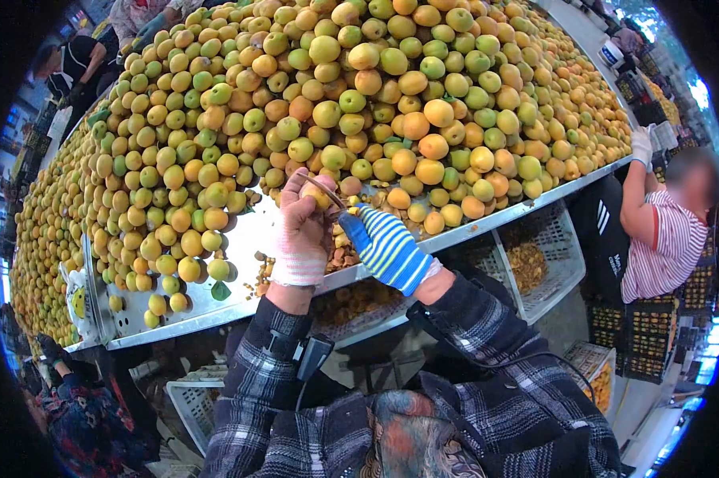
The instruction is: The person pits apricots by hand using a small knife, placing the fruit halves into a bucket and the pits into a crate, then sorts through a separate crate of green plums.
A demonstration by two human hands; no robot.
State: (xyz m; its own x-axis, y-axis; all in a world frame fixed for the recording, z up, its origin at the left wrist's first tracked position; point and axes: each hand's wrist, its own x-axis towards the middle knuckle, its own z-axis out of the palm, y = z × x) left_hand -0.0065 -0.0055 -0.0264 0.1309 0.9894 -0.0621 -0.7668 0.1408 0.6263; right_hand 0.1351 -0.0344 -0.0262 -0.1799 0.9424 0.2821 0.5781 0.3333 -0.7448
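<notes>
My left hand [302,239], in a pink and white knit glove with bare fingertips showing, is closed around a yellow-orange apricot [318,197] at the near edge of the heap. My right hand [387,245], in a blue and yellow striped glove, grips a thin, brown, slightly curved tool [327,191]. The tool reaches across the apricot toward my left fingertips. Behind both hands rises a big heap of apricots [391,60], green to orange. Small apricot pieces [343,256] lie on the metal below my hands.
The metal table [240,247] has a raised front rim. Under it stand white plastic crates [562,255], some holding fruit pieces. One person [662,227] in a striped shirt works at the right; another [88,414] is at the left. Stacked black crates [630,338] stand at the right.
</notes>
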